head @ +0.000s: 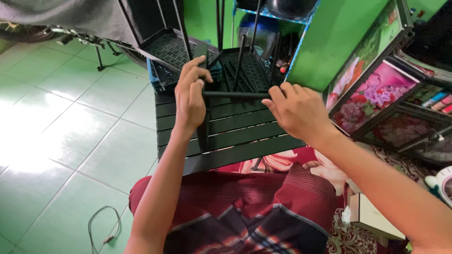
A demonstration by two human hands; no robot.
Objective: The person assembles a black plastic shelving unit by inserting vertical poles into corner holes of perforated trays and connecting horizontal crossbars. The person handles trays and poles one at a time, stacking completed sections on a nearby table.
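A pale green tiled floor [70, 117] fills the left of the scene, with a thin loose cable [101, 226] lying on it near the person's knee and bright green walls behind. A black slatted shelf panel [226, 134] is rested flat across the lap, presumably so that both hands are freed for the rods. An upright black rod [203, 113] is pinched by the left hand [190, 96], its grip narrow around the rod's upper end. A horizontal black rod [235, 94] is held at its right end by the right hand [294, 110], fingers curled shut around it. Black perforated trays [247, 70] are stacked just beyond, crowding the far edge. Framed flower pictures [376, 89] lean close on the right, so open room is found mainly leftward.
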